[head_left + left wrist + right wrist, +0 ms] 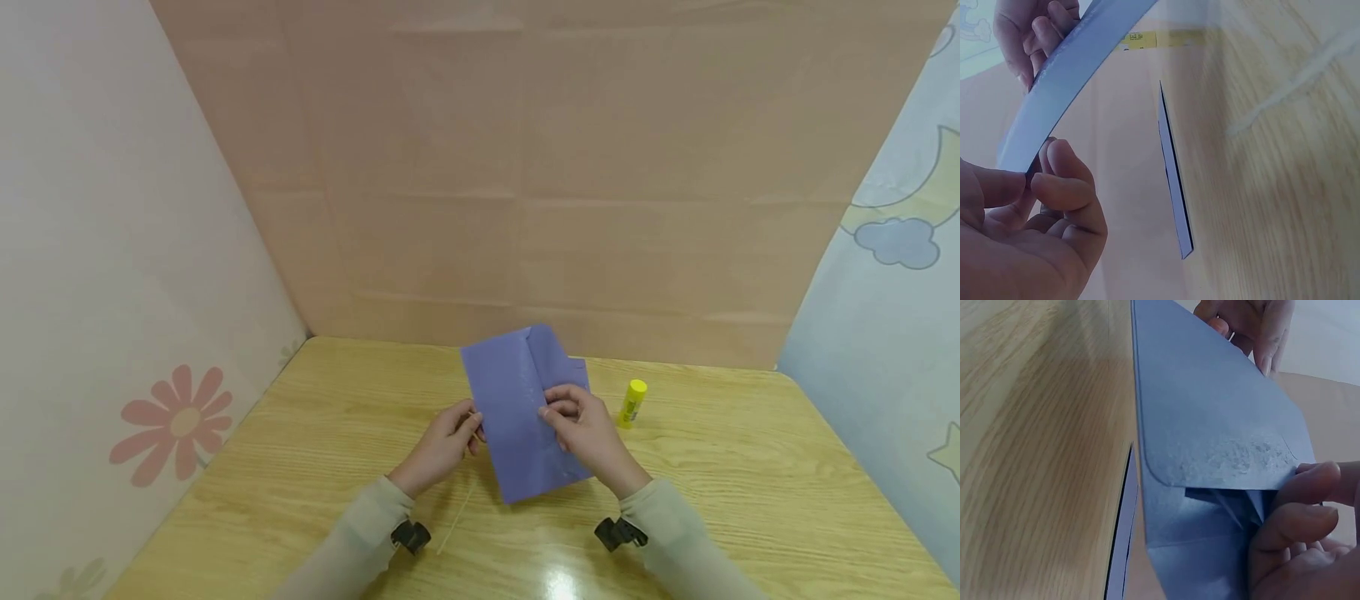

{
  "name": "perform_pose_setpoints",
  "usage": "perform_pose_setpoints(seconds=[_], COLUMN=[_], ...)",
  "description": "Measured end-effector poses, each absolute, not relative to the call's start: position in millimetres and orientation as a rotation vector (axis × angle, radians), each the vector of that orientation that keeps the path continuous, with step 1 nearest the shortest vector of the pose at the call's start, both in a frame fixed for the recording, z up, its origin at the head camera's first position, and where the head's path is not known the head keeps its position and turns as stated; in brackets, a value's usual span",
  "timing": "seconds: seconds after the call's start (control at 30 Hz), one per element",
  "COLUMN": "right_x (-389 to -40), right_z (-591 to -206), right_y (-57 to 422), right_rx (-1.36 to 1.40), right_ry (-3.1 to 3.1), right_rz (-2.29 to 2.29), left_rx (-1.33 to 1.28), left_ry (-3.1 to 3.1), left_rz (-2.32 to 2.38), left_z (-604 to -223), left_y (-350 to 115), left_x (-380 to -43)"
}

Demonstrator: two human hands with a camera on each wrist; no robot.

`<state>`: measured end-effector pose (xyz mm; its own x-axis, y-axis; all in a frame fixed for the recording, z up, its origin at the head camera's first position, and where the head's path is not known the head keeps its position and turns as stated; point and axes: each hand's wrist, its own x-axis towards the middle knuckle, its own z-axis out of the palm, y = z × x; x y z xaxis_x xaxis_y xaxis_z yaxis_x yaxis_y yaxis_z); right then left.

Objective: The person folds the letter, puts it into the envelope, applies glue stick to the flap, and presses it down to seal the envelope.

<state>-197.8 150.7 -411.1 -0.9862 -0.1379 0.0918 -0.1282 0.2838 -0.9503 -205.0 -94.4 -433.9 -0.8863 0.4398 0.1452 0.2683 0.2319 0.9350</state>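
Note:
A purple paper envelope point(504, 408) is held up at a tilt over the table, between both hands. My left hand point(448, 435) pinches its left edge between thumb and fingers. The thumb and curled fingers of my right hand point(587, 423) grip the edge of a panel near the middle. In the right wrist view, rough whitish smears mark the envelope point(1210, 394) along that edge, and a gap opens beneath it. Beyond the envelope, a flat purple paper piece point(1175, 187) lies on the table, mostly hidden in the head view.
A yellow glue stick point(633, 403) stands capped to the right of the envelope. On the wood-grain table point(300, 500), a thin pale strip point(454, 522) lies near the left wrist. A brown paper backdrop point(525, 167) rises behind, with patterned panels at both sides.

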Motion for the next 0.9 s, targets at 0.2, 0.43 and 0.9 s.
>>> perform_pose_setpoints(seconds=[0.2,0.43,0.9], right_x=[-198,-197,-201], right_z=[-409,-406,-414], right_y=[151,153,160], right_rx=[-0.227,-0.218,-0.217], right_ry=[2.566,2.591,2.516], right_rz=[-1.824,-1.806,-1.844], left_rx=[0.66,0.652,0.643], left_ry=[2.369,2.338,2.301], left_rz=[1.705,1.734,1.711], left_z=[-431,-434,-431], left_y=[-93,-92,-103], left_x=[-203,-204,-208])
